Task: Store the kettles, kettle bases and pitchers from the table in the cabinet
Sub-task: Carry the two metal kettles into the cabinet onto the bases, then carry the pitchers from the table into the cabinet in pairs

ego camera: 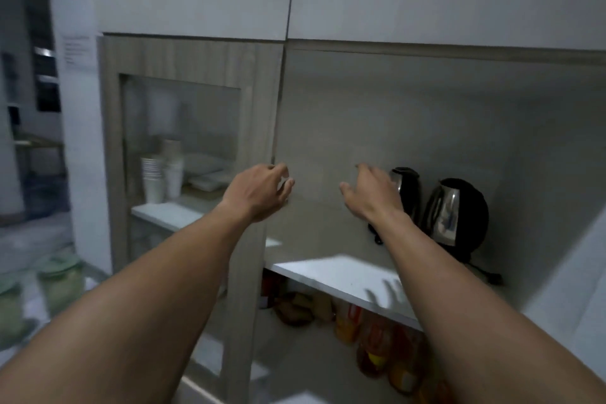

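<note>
Two steel-and-black kettles stand on the white cabinet shelf (344, 275) in the open right compartment: one (408, 187) partly behind my right hand, the other (455, 216) to its right, on a black base. My right hand (370, 197) is raised in front of the left kettle, fingers spread, holding nothing. My left hand (259, 190) reaches to the edge of the glass cabinet door (183, 128), fingers curled loosely near its frame; whether it touches the door I cannot tell. The whole frame is blurred.
Behind the glass door stand stacked white paper cups (154, 180) and flat trays. Below the shelf lie colourful food packets (373, 334). Two green-lidded jars (60, 282) sit at the lower left. White upper cabinet fronts span the top.
</note>
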